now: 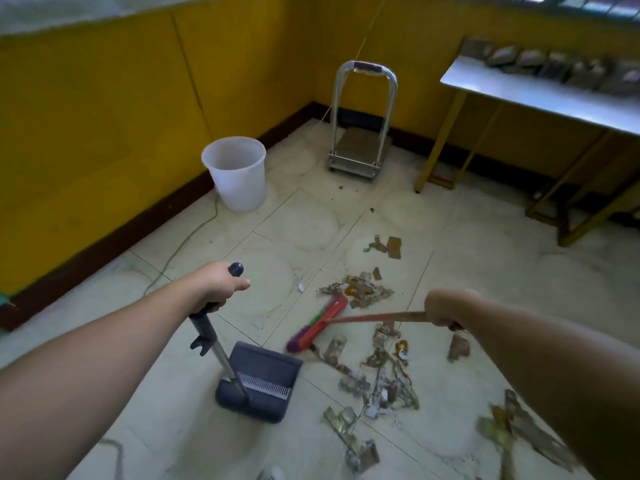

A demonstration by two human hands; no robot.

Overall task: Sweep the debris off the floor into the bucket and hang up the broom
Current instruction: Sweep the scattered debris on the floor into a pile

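Note:
My left hand (219, 285) grips the top of a dark grey long-handled dustpan (261, 382), which rests on the tiled floor with its mouth facing right. My right hand (446, 308) holds the red handle of a broom. The broom head (317, 325), red with green and purple bristles, lies on the floor just above the dustpan's mouth. Cardboard and paper debris (379, 372) is scattered to the right of the pan, with another clump (363, 289) beyond the broom head. An empty white bucket (237, 173) stands by the yellow wall at the back left.
A folding metal hand trolley (360, 133) stands in the far corner. A steel-topped table (540, 95) on yellow legs runs along the right wall, with bundles on top. A grey cable (180, 251) trails over the floor near the left wall. More debris (519, 431) lies under my right arm.

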